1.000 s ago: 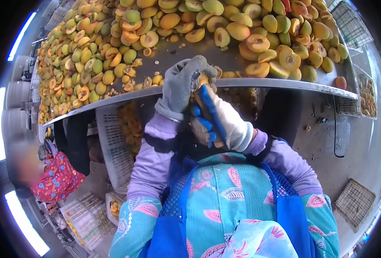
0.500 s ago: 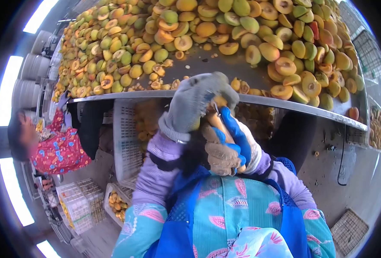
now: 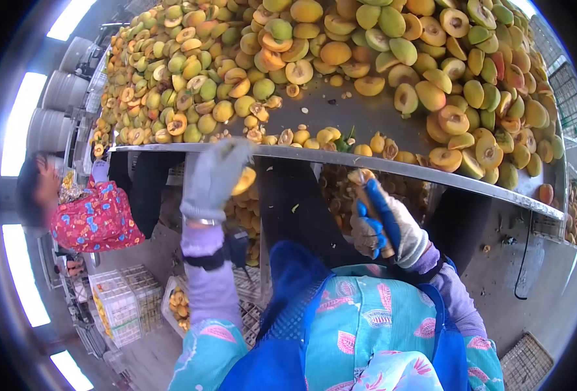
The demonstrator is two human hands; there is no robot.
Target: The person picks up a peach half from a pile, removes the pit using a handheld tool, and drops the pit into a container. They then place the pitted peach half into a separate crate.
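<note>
My left hand, in a grey glove and blurred by motion, is over a crate below the table's front edge. A yellow peach half shows against its finger side and seems held there. My right hand, in a pale glove with blue on the fingers, is wrapped round a wooden-handled tool pointing up. At the tool's tip sits a brownish piece like a peach stone; the tip itself is hidden. Behind both hands, halved peaches lie heaped on the metal table.
The table's raised metal rim runs across in front of me. Crates of fruit stand beneath it. At the left is another person in a red patterned garment, near stacked white crates. An openwork crate lies on the floor at right.
My hands, together before, are now apart. The left has moved left and slightly down with a peach half; the right has moved right with the tool. The view has shifted slightly.
</note>
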